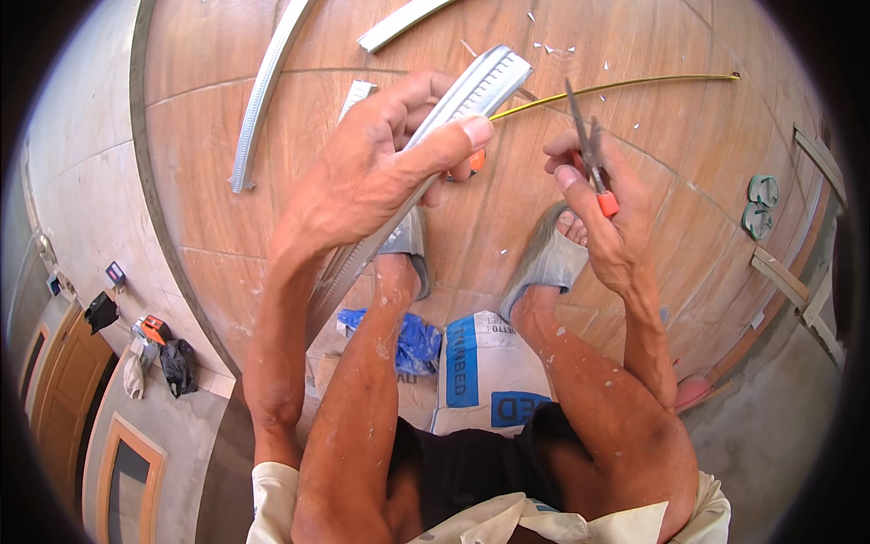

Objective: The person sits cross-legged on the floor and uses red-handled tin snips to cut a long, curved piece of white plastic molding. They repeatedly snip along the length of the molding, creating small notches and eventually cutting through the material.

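Left hand (362, 172): clamped on the channel, thumb on its upper face
Channel (485, 83): slants from upper centre toward lower left of the frame
Right hand (612, 204): curled around the snips (593, 156), right of centre; blades apart, pointing up, clear of the channel
Tape (625, 84): runs from behind the channel to upper right; whether the left hand grips it, cannot tell
Floor (199, 136): metal strip (260, 91) at upper left
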Demonstrator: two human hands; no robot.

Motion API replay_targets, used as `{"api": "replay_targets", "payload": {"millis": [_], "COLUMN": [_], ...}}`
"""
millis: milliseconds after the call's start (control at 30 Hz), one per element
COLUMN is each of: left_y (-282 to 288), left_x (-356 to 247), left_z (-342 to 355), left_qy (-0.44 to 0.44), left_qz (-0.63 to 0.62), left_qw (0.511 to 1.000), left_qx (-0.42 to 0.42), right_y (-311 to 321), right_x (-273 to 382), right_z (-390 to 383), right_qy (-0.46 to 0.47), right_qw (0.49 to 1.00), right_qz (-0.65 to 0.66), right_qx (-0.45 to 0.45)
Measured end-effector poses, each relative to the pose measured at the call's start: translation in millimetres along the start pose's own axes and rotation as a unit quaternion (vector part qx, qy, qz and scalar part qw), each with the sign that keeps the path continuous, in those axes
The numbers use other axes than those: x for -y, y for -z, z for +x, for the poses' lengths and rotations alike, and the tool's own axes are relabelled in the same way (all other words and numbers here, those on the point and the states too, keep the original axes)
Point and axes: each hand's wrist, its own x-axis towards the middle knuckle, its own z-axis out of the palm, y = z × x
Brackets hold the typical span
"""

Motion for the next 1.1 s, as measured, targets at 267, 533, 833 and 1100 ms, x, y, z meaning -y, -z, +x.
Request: {"api": "replay_targets", "payload": {"millis": [267, 533, 833, 1100], "left_y": [-25.7, -27.9, -18.6, -26.9], "left_x": [31.7, 42.8, 54.5, 45.6], "left_z": [-6.1, -13.1, -21.4, -24.7], "left_qy": [0.009, -0.011, -0.011, 0.006], "left_qz": [-0.084, -0.063, -0.054, -0.032], "left_qw": [0.996, 0.995, 0.99, 0.994], "left_qx": [-0.036, -0.082, -0.127, -0.102], "right_y": [-6.0, -26.1, -32.4, 10.1], "right_x": [-5.5, -7.7, -9.7, -5.8], "right_z": [22.8, 19.4, 15.6, 19.7], "right_qy": [0.237, 0.207, 0.106, -0.002], "right_qw": [0.967, 0.977, 0.989, 0.984], "right_qz": [-0.061, -0.029, 0.079, -0.089], "right_qx": [-0.065, -0.027, 0.063, 0.156]}}
